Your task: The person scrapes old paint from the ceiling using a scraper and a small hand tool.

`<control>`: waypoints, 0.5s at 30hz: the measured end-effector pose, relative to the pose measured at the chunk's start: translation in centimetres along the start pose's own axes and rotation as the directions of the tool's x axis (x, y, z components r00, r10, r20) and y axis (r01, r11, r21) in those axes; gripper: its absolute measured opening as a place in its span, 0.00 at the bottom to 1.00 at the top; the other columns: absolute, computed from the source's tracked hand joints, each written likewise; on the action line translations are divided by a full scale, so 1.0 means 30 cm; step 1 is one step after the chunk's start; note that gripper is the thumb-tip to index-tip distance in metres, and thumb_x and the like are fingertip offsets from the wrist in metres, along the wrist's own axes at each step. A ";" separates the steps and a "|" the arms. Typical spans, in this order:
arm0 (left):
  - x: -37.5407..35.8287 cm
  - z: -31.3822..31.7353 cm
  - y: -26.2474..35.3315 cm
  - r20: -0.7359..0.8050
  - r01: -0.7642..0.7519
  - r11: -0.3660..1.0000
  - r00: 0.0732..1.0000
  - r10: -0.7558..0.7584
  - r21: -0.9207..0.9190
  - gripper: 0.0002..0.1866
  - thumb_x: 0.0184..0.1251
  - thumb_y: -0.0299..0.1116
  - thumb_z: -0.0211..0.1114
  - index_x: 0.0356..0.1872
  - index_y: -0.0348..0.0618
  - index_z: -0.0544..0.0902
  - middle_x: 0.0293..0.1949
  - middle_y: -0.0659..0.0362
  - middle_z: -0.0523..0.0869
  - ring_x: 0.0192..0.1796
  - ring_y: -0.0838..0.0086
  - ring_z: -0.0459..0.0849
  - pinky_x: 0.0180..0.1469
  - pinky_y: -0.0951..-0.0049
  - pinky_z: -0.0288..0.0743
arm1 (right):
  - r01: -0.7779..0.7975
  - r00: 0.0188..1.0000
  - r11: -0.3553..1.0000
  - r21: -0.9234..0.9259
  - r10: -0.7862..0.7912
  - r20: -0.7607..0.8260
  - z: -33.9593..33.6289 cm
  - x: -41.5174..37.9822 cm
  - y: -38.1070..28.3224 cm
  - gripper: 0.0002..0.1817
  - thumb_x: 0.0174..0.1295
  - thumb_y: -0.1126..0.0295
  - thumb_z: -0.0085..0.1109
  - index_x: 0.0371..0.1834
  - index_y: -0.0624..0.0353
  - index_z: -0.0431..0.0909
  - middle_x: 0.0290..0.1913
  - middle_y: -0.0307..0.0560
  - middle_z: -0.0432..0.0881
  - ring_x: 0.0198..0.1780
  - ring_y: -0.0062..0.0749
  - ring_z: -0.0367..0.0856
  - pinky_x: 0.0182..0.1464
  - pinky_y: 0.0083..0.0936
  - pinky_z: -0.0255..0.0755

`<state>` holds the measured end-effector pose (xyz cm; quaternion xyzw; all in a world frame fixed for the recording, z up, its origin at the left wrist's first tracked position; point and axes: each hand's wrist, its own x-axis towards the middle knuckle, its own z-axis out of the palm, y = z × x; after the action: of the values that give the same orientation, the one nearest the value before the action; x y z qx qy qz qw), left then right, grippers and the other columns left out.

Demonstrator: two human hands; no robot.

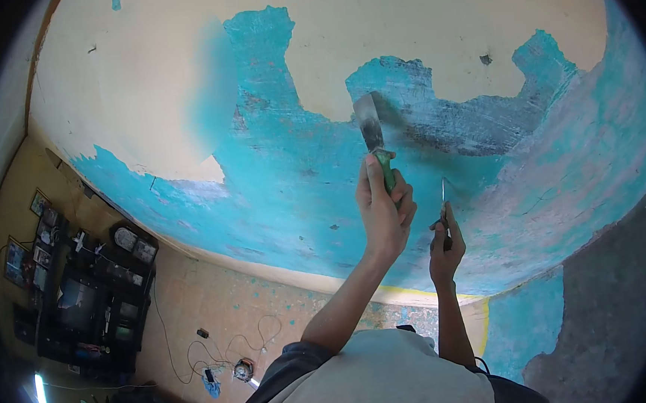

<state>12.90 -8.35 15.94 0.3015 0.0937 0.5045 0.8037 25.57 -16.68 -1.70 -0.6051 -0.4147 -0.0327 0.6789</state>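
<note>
My left hand [385, 216] is closed around the green handle of a paint scraper [369, 122]. The wide metal blade points up, its edge at the border between cream paint [322, 82] and the bare turquoise layer [291, 174] of the wall. Lower and to the right, my right hand [445, 254] grips a thin tool [444, 191] with a dark handle and a narrow metal end pointing up at the wall. Its kind is hard to make out at this angle. Grey, scuffed streaks [468, 128] cover the turquoise right of the scraper blade.
A dark cabinet [83, 308] with a television and framed pictures stands at the left. Cables [199, 360] and a round metallic object [243, 369] lie on the floor, with paint flakes near the wall's foot. A lit tube lamp [45, 401] shows at lower left.
</note>
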 end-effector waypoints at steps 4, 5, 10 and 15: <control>0.002 0.046 -0.016 -0.029 -0.001 0.999 1.000 0.000 -0.035 0.20 0.89 0.54 0.47 0.55 0.47 0.75 0.21 0.70 0.63 0.15 0.87 0.55 0.13 0.82 0.46 | -0.005 1.000 1.000 0.000 0.005 0.002 -0.013 -0.001 -0.021 0.24 0.81 0.72 0.54 0.79 0.59 0.72 0.45 0.39 0.85 0.25 0.07 0.64 0.25 0.12 0.59; 0.010 0.025 -0.025 -0.030 -0.016 1.000 0.999 0.015 -0.016 0.20 0.89 0.53 0.48 0.55 0.47 0.75 0.21 0.70 0.63 0.15 0.88 0.55 0.13 0.82 0.46 | -0.004 1.000 1.000 -0.006 0.004 0.003 -0.019 0.002 -0.022 0.25 0.81 0.73 0.54 0.79 0.59 0.72 0.45 0.39 0.86 0.25 0.07 0.65 0.25 0.12 0.59; -0.004 -0.033 -0.027 0.017 -0.020 0.998 1.000 0.019 0.067 0.21 0.89 0.53 0.48 0.56 0.47 0.76 0.21 0.70 0.63 0.15 0.87 0.55 0.14 0.82 0.46 | 0.018 1.000 1.000 0.018 -0.017 -0.021 -0.028 -0.013 -0.019 0.24 0.81 0.74 0.53 0.78 0.59 0.74 0.45 0.38 0.86 0.25 0.08 0.64 0.25 0.12 0.59; 0.067 0.041 0.042 0.051 -0.123 0.987 0.992 0.118 0.105 0.20 0.89 0.53 0.48 0.55 0.46 0.76 0.21 0.70 0.62 0.16 0.88 0.56 0.14 0.82 0.45 | -0.074 0.997 0.997 0.028 0.074 -0.001 -0.044 -0.005 -0.051 0.22 0.79 0.74 0.56 0.75 0.57 0.78 0.36 0.37 0.83 0.30 0.15 0.66 0.31 0.19 0.61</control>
<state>13.48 -6.70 17.96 0.3609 0.0844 0.5394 0.7561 25.32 -18.26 -0.47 -0.6106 -0.3916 -0.0024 0.6883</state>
